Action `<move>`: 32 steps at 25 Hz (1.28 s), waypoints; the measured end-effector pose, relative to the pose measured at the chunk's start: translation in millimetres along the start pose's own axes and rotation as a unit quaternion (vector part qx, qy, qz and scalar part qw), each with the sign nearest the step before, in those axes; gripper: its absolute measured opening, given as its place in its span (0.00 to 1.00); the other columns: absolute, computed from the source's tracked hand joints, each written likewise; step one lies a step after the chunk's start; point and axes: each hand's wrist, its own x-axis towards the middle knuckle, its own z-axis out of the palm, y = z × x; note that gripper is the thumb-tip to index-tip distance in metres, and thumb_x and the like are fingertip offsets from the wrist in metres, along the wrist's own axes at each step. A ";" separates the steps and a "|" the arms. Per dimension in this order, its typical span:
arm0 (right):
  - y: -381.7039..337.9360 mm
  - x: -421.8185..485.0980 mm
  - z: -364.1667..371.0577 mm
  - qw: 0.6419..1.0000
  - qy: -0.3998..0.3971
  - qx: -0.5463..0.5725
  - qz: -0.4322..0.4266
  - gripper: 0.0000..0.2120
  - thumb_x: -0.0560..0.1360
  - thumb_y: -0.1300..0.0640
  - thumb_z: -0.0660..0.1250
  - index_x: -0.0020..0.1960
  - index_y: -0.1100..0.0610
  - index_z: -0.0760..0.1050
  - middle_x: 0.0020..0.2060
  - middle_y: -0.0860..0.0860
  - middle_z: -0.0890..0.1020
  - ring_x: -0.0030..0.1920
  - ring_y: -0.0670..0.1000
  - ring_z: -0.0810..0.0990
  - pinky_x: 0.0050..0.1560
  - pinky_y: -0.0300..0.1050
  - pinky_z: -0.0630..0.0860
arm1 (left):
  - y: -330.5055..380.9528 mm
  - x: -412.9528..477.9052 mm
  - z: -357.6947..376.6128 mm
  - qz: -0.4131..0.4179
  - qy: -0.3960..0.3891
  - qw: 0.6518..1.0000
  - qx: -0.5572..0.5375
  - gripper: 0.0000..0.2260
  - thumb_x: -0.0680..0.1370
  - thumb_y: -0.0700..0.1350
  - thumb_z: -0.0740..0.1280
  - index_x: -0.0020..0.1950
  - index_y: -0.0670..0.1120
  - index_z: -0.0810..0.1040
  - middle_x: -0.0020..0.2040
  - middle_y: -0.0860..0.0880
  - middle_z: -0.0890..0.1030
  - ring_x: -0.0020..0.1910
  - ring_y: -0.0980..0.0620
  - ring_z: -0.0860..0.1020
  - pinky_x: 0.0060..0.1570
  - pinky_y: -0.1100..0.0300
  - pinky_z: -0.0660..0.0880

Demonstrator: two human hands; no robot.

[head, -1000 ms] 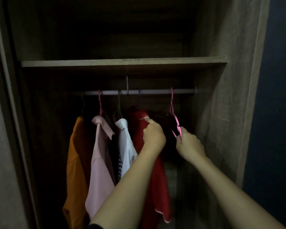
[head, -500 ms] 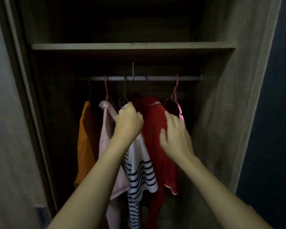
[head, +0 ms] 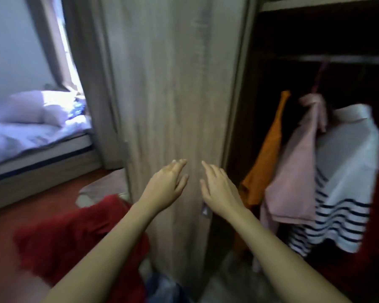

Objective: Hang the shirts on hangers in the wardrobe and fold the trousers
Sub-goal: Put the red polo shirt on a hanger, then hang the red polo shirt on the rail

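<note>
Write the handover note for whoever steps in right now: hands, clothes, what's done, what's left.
Left hand open and empty; right hand open and empty. Both are held out before the wardrobe door.
Hanging inside: orange shirt, pink shirt, white striped shirt.
Outside, low left: red garment in a heap. A dark blue cloth lies at the bottom edge, too blurred to identify.
Done: at least three shirts hung.
Left: hang or fold the red garment and blue cloth, probably the red one first.
</note>
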 end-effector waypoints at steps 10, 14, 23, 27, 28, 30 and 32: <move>-123.7 5.7 190.0 0.983 -0.158 0.095 0.004 0.38 0.72 0.38 0.46 0.72 0.64 0.61 0.67 0.60 0.70 0.68 0.58 0.68 0.68 0.47 0.62 | -242.2 -139.0 -18.5 -0.165 -0.103 0.974 0.117 0.30 0.79 0.58 0.54 0.77 0.44 0.54 0.77 0.46 0.56 0.76 0.47 0.54 0.73 0.54 0.53; -146.4 7.3 240.3 0.972 -0.191 0.115 0.077 0.35 0.75 0.41 0.55 0.72 0.65 0.60 0.66 0.60 0.70 0.67 0.58 0.68 0.67 0.47 0.62 | -306.8 -163.7 -4.9 -0.192 -0.168 0.951 0.177 0.37 0.74 0.66 0.39 0.77 0.45 0.52 0.78 0.47 0.51 0.77 0.47 0.49 0.73 0.48 0.51; -170.9 42.8 302.3 0.974 -0.114 0.136 0.141 0.23 0.72 0.57 0.68 0.62 0.65 0.66 0.58 0.62 0.71 0.59 0.61 0.72 0.62 0.53 0.68 | -332.9 -179.8 20.9 -0.159 -0.118 0.956 0.217 0.30 0.76 0.60 0.52 0.70 0.43 0.69 0.70 0.45 0.71 0.69 0.47 0.70 0.64 0.45 0.66; -169.5 54.3 299.4 0.981 -0.117 0.098 0.120 0.21 0.67 0.69 0.64 0.58 0.61 0.67 0.59 0.60 0.69 0.54 0.61 0.75 0.54 0.54 0.74 | -334.7 -178.9 23.1 -0.154 -0.125 0.958 0.204 0.30 0.75 0.59 0.53 0.70 0.41 0.69 0.70 0.43 0.71 0.69 0.46 0.70 0.64 0.45 0.66; -166.3 54.5 295.1 0.982 -0.114 0.099 0.109 0.19 0.67 0.70 0.61 0.56 0.59 0.69 0.61 0.59 0.68 0.54 0.61 0.75 0.52 0.54 0.75 | -335.2 -179.1 23.8 -0.151 -0.134 0.957 0.208 0.30 0.75 0.59 0.53 0.69 0.41 0.70 0.69 0.42 0.71 0.68 0.46 0.70 0.64 0.46 0.67; -155.0 55.4 286.2 0.985 -0.114 0.096 0.081 0.13 0.69 0.70 0.59 0.49 0.58 0.74 0.66 0.57 0.67 0.58 0.58 0.74 0.55 0.51 0.74 | -334.0 -177.4 23.8 -0.150 -0.157 0.953 0.212 0.31 0.75 0.59 0.52 0.68 0.39 0.71 0.68 0.41 0.73 0.67 0.45 0.72 0.64 0.47 0.68; -141.9 59.4 276.3 0.986 -0.123 0.081 0.078 0.14 0.70 0.70 0.58 0.46 0.58 0.79 0.67 0.56 0.70 0.61 0.58 0.73 0.60 0.48 0.72 | -326.5 -170.7 12.9 -0.161 -0.174 0.949 0.208 0.34 0.76 0.62 0.46 0.67 0.38 0.72 0.67 0.39 0.73 0.66 0.44 0.73 0.64 0.47 0.68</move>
